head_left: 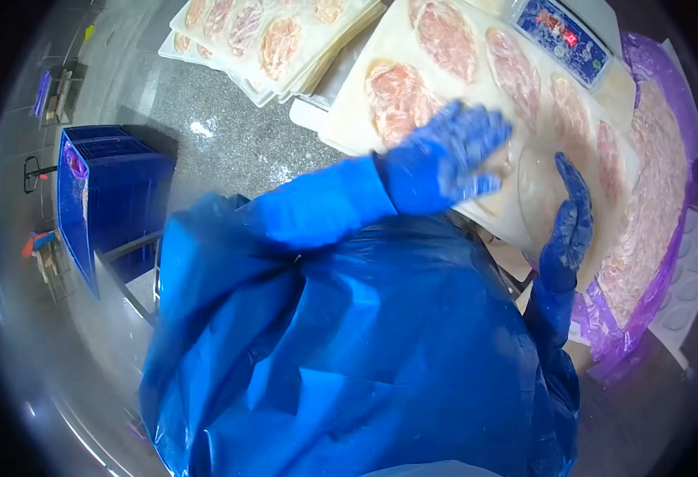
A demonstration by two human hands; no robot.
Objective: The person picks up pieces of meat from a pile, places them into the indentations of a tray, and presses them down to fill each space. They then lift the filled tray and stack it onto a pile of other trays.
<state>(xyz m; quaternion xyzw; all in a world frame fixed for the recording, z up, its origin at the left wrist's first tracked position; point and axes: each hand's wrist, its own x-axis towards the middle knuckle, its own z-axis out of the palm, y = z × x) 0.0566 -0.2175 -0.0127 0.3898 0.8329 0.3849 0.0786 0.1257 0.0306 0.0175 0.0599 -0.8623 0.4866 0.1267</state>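
My left hand [452, 155], in a blue glove, is spread palm down over the near edge of a white sheet [349, 131], beside an oval of pale pink meat [397, 99]. My right hand [571, 219], gloved too, is held on edge with its fingers extended, to the right of a pale round piece [536, 187] whose nature I cannot make out. Neither hand is wrapped round anything. More flat meat ovals [513, 75] lie in rows across the sheet. A scale display [562, 40] with red digits stands at its far side.
Stacked white sheets with meat ovals [281, 48] stand at the upper left. On the right, a mass of pale meat [651, 183] lies on purple plastic film [695, 119]. A blue crate [126, 199] is on the left, above the floor [110, 334].
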